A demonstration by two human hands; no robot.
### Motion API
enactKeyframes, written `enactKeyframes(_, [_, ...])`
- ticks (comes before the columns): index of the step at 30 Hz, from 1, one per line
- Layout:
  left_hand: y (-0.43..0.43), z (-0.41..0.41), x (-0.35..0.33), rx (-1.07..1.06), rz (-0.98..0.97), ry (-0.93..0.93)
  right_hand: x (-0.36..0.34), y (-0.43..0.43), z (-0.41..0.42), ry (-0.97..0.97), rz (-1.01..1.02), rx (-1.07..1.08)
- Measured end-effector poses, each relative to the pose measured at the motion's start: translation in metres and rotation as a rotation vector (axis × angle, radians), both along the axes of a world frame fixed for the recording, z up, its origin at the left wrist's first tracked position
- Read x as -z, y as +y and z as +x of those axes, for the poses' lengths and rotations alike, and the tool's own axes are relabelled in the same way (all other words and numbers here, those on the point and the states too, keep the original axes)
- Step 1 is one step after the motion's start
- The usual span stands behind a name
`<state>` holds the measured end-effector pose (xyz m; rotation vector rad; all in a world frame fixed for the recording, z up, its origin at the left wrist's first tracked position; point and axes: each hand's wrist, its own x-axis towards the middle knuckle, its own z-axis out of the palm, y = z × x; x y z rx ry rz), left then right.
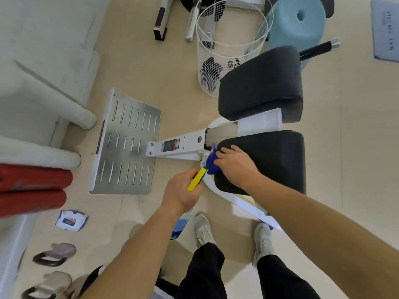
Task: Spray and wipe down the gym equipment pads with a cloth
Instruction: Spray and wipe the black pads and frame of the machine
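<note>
Two dark grey pads sit on a white machine frame (183, 145): a near pad (278, 156) and a far pad (261, 83). My right hand (235, 167) grips a bunched blue cloth (211, 161) against the left end of the near pad. My left hand (183, 190) holds a spray bottle by its yellow trigger head (196, 180). The bottle's clear body with blue liquid (181, 223) hangs below my wrist, its nozzle close to the cloth.
A perforated metal footplate (125, 145) lies left of the frame. A white wire basket (228, 46) and a pale blue stool (295, 20) stand behind the pads. Red rollers (32, 190), a wipes packet (71, 220) and slippers (54, 254) lie at left. My shoes (203, 229) stand below.
</note>
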<state>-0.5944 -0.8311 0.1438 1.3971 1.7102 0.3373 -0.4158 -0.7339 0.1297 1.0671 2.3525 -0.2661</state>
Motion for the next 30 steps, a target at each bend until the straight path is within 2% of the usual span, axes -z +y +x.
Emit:
enactKeyframes(3, [-0.001,0.003,-0.002,0.016,-0.005,-0.018,-0.012,-0.042,0.017,0.033,-0.127,-0.125])
enactKeyframes(5, [-0.001,0.007,-0.006,0.042,-0.002,-0.016,-0.023,-0.046,0.031,0.049,-0.162,-0.108])
enactKeyframes(8, [0.002,0.019,-0.011,0.073,-0.001,-0.016,-0.045,-0.026,0.062,0.152,-0.085,0.022])
enactKeyframes(11, [0.008,0.041,-0.021,0.131,0.011,-0.022,-0.069,-0.006,0.104,0.276,0.052,0.276])
enactKeyframes(14, [0.015,0.065,-0.031,0.196,0.020,-0.025,-0.078,-0.011,0.131,0.378,0.080,0.515])
enactKeyframes(18, [0.022,0.090,-0.041,0.270,0.022,-0.036,-0.078,-0.040,0.158,0.381,-0.011,0.500])
enactKeyframes(21, [0.023,0.104,-0.052,0.314,0.026,-0.032,-0.085,-0.059,0.177,0.413,-0.004,0.511])
enactKeyframes(30, [0.028,0.130,-0.066,0.378,0.046,0.018,-0.115,-0.041,0.225,0.590,0.150,0.981])
